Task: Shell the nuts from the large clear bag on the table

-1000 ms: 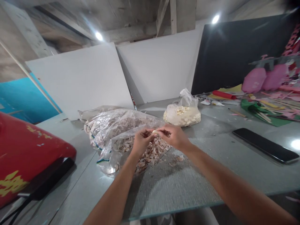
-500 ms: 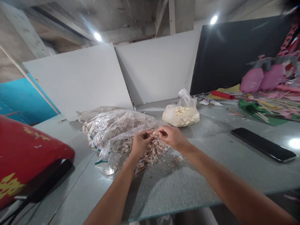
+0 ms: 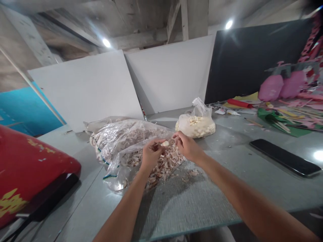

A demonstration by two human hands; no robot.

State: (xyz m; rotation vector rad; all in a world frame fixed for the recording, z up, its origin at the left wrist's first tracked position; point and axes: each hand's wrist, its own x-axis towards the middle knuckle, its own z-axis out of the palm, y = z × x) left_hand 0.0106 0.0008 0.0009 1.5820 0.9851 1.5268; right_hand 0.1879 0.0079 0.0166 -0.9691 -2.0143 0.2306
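Note:
My left hand [image 3: 151, 154] pinches a pale, cream-coloured clove [image 3: 165, 144], by its look a garlic clove, between thumb and fingertips. Just to its right is my right hand [image 3: 188, 146], a small gap away from the clove. Its fingers are curled in; whether a scrap of skin is between them is too small to tell. Both hands hover over a heap of brownish-white dry skins [image 3: 169, 163], lying at the mouth of a large clear plastic bag [image 3: 126, 134] full of similar pieces. Behind my right hand stands a smaller bag of pale cloves [image 3: 195, 126].
A black phone [image 3: 285, 157] lies on the grey table [image 3: 202, 208] at right. Pink containers [image 3: 271, 88], coloured paper and sticks clutter the far right. A red object [image 3: 32, 171] with a black part fills the left side. White boards [image 3: 171, 74] lean at the back.
My right hand has pulled slightly up and away from the clove, which shows whiter now. The left hand keeps its pinch. The view has shifted slightly.

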